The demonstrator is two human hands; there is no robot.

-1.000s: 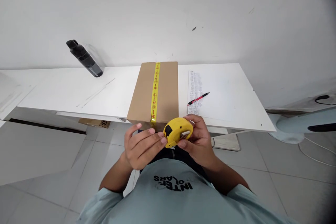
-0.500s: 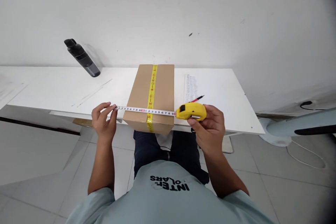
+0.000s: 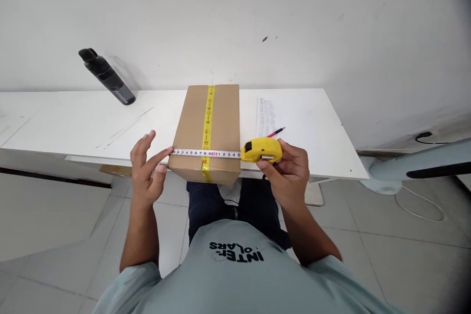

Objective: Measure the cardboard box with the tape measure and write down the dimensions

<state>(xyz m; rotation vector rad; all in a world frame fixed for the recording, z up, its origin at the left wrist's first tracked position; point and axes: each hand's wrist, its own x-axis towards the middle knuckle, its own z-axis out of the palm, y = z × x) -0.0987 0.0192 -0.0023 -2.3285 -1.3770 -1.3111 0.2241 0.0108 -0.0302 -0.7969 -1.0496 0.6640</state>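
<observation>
A cardboard box (image 3: 189,122) with a strip of yellow printed tape (image 3: 208,113) along its top sits at the table's front edge. Across its near part runs the white blade (image 3: 195,153) of a tape measure, spanning from the left edge to the right one. My right hand (image 3: 289,169) grips the yellow tape measure case (image 3: 262,150), which is against the box's right side. At the other end, my left hand (image 3: 147,169) has its fingers spread. Its index fingertip touches the blade's end at the box's left edge, and the thumb is apart, lower down.
A black bottle (image 3: 108,77) stands on the white table (image 3: 73,117) to the left, near the wall. On the right lie a printed sheet (image 3: 265,115) and a red and black pen (image 3: 275,132). A pale blue post-like object (image 3: 397,162) is beyond the table's right end.
The blade has shortened between my hands, and its end has moved right to the box's left edge. My left hand has gone from a pinch on that end to spread fingers.
</observation>
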